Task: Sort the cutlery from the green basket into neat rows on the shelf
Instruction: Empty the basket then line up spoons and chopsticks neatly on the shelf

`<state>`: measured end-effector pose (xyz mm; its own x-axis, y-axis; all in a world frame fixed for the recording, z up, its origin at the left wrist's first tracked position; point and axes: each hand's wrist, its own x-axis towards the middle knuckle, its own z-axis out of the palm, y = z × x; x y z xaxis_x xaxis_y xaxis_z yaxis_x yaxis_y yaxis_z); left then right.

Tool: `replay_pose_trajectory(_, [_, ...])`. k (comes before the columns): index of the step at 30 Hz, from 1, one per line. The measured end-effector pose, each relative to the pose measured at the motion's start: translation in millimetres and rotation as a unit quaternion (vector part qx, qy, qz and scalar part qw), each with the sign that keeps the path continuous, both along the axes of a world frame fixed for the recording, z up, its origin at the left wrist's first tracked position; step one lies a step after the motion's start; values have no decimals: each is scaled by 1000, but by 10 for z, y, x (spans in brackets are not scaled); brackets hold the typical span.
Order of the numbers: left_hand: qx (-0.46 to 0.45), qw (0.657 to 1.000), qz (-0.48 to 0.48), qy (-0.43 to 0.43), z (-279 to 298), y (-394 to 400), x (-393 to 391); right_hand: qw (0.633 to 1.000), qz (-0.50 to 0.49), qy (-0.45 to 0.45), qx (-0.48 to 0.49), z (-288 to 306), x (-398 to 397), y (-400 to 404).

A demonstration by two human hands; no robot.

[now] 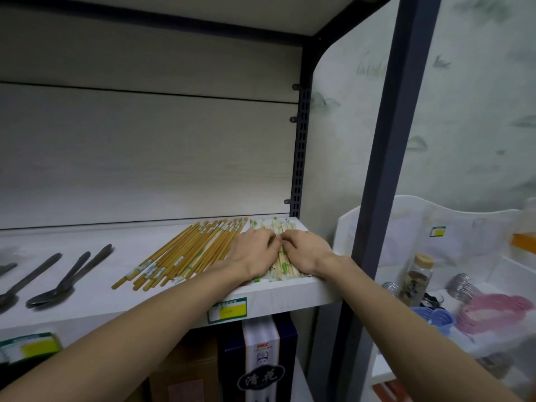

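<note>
**Squaring up the wrapped chopsticks at the shelf's right end**

Pressing both hands down on the wrapped chopsticks (282,264), you seem to be pushing the loose packets together so they lie as one row. Your left hand (255,253) lies flat over the seam between the two piles, fingers curled slightly at the tips. Your right hand (307,252) mirrors it from 3 o'clock, fingertips meeting the left's over the packets. Whether either hand pinches a packet or only presses, you cannot tell from here; the fingertips are hidden against each other.

The wrapped chopsticks sit at the shelf's (284,297) right end, running from its front edge toward 12 o'clock, pale paper sleeves with green print. Just beside them at 9 o'clock lies the bare chopsticks (185,253) pile, tan sticks fanned and slanting toward 1 o'clock, looser than a neat row, some with small labels. Further toward 9 o'clock, well apart, dark spoons (68,278) lie in pairs, bowls toward you.

The green basket is not in view. Judging by the fanned sticks, straightening is the work left.
</note>
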<state>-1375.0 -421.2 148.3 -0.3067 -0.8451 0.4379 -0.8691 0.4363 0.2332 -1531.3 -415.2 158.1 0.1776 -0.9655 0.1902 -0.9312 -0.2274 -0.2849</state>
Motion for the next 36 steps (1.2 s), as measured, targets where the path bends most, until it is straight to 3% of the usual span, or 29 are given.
replay_pose_trajectory(15, [54, 997, -37, -41, -4, 79, 126, 999, 37, 22, 19, 15, 17, 115])
replay_pose_trajectory(22, [50, 995, -56, -69, 47, 149, 165, 999, 25, -29, -24, 23, 23, 166])
replay_pose_trajectory(25, [94, 992, -49, -62, 58, 165, 182, 999, 17, -20, -23, 19, 22, 159])
replay_pose_trajectory(30, [128, 983, -43, -127, 92, 173, 133, 998, 24, 47, 18, 39, 33, 130])
replay_pose_trajectory(33, [104, 986, -30, -126, 114, 190, 83, 999, 13, 33, 37, 87, 33, 104])
replay_pose_trajectory(36, [18, 996, 1, -86, 103, 188, 91, 998, 4, 20, 57, 122, 37, 102])
